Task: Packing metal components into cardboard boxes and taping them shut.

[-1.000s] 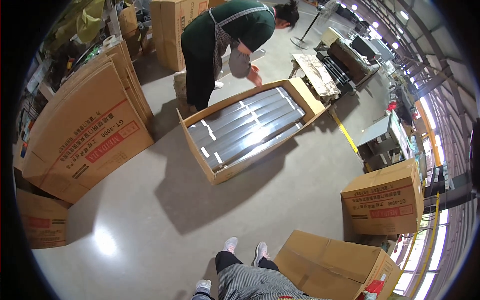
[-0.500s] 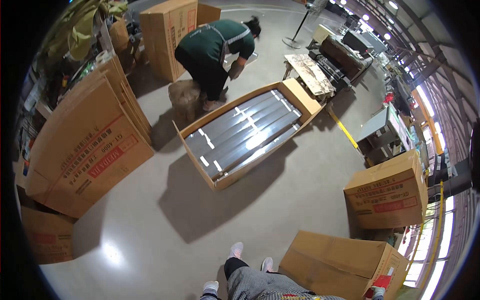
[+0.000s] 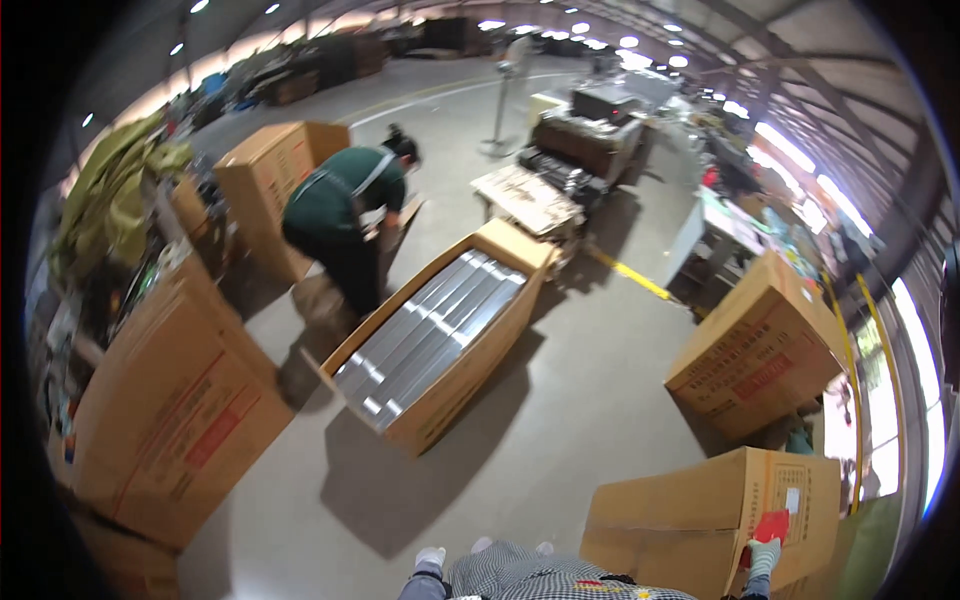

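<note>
Looks like a factory workshop, with roof beams (image 3: 763, 38) and rows of lamps (image 3: 628, 42) overhead, big cardboard cartons (image 3: 665, 500), a long open carton (image 3: 470, 375) of grey strips (image 3: 430, 335) and a yellow floor line (image 3: 640, 281)

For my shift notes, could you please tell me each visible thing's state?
Right hand: gloved, gripping a red object
Left hand: gloved, grip unclear
Long carton: open-topped, holding grey panels
Grey panels: lying side by side
Lower-right carton: top appears closed
Cardboard sheets: stacked on edge
Co-worker: bent over
</note>
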